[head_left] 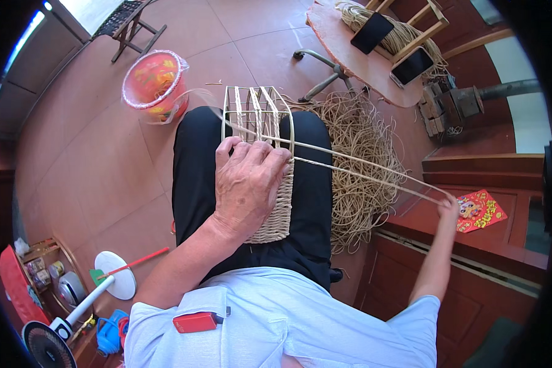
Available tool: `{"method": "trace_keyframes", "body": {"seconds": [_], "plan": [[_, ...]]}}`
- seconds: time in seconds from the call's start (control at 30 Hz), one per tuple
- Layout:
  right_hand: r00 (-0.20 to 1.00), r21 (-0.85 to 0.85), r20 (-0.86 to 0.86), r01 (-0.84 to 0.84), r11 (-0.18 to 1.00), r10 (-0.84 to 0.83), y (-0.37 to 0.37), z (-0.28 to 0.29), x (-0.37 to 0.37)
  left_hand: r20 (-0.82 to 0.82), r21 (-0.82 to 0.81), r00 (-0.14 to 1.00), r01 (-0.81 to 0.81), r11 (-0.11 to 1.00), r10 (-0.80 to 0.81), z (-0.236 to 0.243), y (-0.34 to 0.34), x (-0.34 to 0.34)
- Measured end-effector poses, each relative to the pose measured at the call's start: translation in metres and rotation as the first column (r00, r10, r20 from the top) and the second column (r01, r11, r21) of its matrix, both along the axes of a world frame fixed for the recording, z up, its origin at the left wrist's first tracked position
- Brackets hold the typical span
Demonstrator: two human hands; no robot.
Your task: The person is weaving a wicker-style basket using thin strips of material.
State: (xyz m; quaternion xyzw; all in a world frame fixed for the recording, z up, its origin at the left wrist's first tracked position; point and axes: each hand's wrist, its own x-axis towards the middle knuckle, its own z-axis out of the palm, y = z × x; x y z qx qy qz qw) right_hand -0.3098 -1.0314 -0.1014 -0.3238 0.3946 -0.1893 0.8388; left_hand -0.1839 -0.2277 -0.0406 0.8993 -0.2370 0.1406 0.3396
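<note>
A partly woven basket (pixel 282 211) of pale twisted cord lies across my lap. Its near part is tightly woven, while bare frame rods and several wrapped uprights show at the far end. My left hand (pixel 248 181) grips the basket from above, fingers curled over the edge of the weaving. Two lengths of pale cord (pixel 362 175) run taut from the basket to my right hand (pixel 449 207), which is closed on them far out to the right. A blurred loose end of cord trails to the left of the frame. The fingertips under the left hand are hidden.
A large heap of loose cord (pixel 362 153) lies on the floor right of my legs. Beyond it stands a round table (pixel 331 37) with two phones and a cord bundle. A red bucket (pixel 156 83) stands front left; a white fan (pixel 92 300) is lower left.
</note>
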Motion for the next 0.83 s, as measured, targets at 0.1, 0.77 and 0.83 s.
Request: {"method": "trace_keyframes", "body": {"seconds": [0.1,0.77,0.83], "plan": [[0.941,-0.216,-0.33,-0.153,0.964,0.076,-0.004,0.006,-0.009,0.004,0.053,0.999,-0.048,0.997,0.048,0.005,0.002,-0.005],[0.741,-0.892,-0.446,-0.323,-0.315,0.503,0.47,0.031,0.153,0.004,0.074,0.998,-0.059,0.996,0.059,0.006,-0.01,-0.005],[0.814,-0.861,-0.441,-0.265,-0.433,0.378,0.413,0.031,0.153,0.002,0.086,1.0,-0.03,0.996,0.03,0.004,-0.014,-0.005]]}}
